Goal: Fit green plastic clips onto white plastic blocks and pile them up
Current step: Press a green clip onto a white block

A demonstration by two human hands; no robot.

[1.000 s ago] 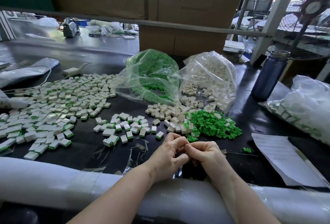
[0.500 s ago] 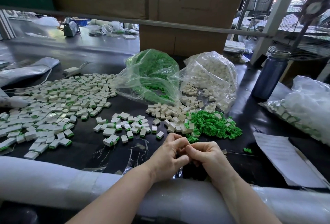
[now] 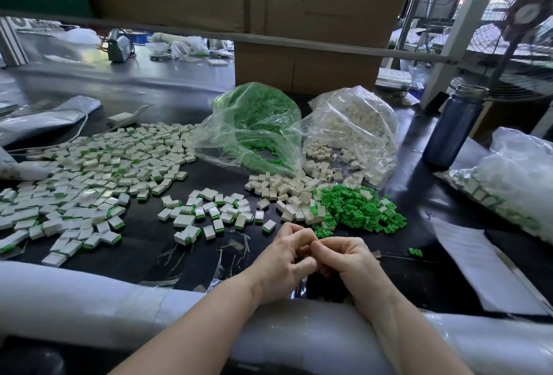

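While two hands (image 3: 314,258) meet — two bags (image 3: 257,126).

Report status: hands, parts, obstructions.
Left hand and right hand curled together, whatever they hold hidden. Loose green clips just beyond. Nothing in the way.

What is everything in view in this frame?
Finished blocks: many, white with green edges, spread left.
Small finished group: a few dozen, centre.
Bare white blocks: a heap, before the bags.
Loose green clips: a heap, right of centre.
Stray clip: one, green, beside paper.
Clip bag: one, clear.
Block bag: one, clear.
Bottle: one, dark blue, right.
Paper: one, white, right.
Left hand, right hand: curled together; contents hidden.
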